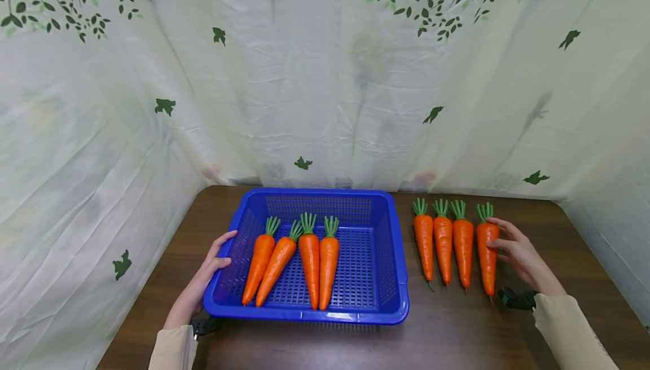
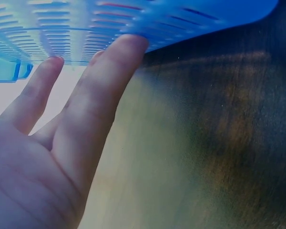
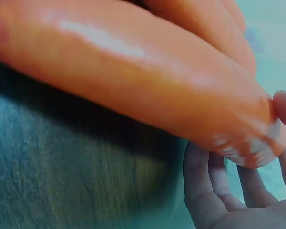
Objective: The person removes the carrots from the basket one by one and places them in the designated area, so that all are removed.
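A blue plastic basket with slotted walls stands on the table, and several orange carrots with green tops lie side by side in its left half, one of them a carrot. My left hand touches the basket's left side, its fingers fairly straight and the tips at the wall in the left wrist view. To the right of the basket is a row of carrots. At the rightmost carrot, my right hand pinches the thick upper part; thumb and fingers stand on opposite sides of it in the right wrist view.
Three more carrots, the nearest being a carrot, lie upright in the row left of the pinched one. The brown wooden table ends at the back against a pale curtain printed with leaves, which also hangs at both sides.
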`<state>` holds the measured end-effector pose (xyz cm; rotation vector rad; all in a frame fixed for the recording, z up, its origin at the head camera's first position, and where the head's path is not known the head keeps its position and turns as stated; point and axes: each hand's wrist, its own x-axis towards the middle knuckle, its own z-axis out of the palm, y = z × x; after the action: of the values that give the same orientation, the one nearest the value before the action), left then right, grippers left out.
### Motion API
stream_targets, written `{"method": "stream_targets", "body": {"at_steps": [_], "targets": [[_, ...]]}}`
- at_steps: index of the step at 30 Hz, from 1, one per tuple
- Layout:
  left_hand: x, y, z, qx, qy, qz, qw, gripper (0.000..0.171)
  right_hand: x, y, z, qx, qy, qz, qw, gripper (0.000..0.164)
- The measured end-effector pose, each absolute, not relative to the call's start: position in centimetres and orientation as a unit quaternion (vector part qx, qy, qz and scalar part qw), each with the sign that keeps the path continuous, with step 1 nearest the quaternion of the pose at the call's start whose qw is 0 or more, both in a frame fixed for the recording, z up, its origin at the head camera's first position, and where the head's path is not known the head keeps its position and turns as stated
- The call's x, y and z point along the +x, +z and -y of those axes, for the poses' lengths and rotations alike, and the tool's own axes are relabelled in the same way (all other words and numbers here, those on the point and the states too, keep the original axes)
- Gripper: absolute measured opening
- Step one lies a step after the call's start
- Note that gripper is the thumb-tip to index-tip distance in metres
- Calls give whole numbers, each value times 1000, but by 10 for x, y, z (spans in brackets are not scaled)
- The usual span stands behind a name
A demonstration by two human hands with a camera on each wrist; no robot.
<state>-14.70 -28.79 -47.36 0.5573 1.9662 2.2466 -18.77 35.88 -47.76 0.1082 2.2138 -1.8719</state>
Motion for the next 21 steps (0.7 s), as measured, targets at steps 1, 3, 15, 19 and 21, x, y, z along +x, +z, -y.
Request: {"method": "stream_targets", "body": {"at_steps": [1, 3, 15, 19, 21], "targets": [[-147, -473, 288, 183, 739, -646, 55, 59, -188, -478, -359, 37, -639, -759, 120, 45], [-147, -473, 288, 182, 740, -645, 61, 58, -189, -479, -358, 35, -639, -759, 119, 46], [-148, -473, 288, 182, 741, -643, 67, 57, -194, -480, -356, 37, -630, -769, 105, 49], [-148, -473, 288, 188, 741, -642, 64, 58, -194, -481, -355, 37, -628, -771, 99, 49], [-148, -473, 289, 191, 741, -641, 65, 58, -194, -481, -354, 37, -627, -773, 95, 48]]}}
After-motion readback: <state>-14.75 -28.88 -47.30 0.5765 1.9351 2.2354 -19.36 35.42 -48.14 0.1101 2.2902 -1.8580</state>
